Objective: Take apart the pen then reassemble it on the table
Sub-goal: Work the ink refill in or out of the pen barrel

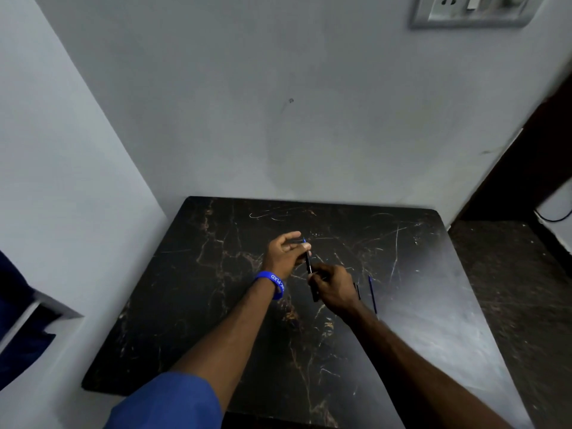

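- Left hand, blue rubber wristband on the wrist: thumb and forefinger pinched on the upper end of the slim black pen barrel; other fingers spread out loosely above it.
- Small blue tip pokes out just past the left fingertips.
- Right hand: fingers curled closed around the barrel's lower end; a dark bit shows below the fist, can't tell which part.
- Barrel spans between both hands, tilted steeply, held over the middle of the dark marble-patterned bench, a bit toward the far edge.
- Thin blue refill rod lies flat on the bench just right of the right hand, not touching it, pointing roughly from near to far edge.
- Short dark piece lies between the right hand and the refill; too small to identify.
- Blue short sleeve on the left arm at the near edge.
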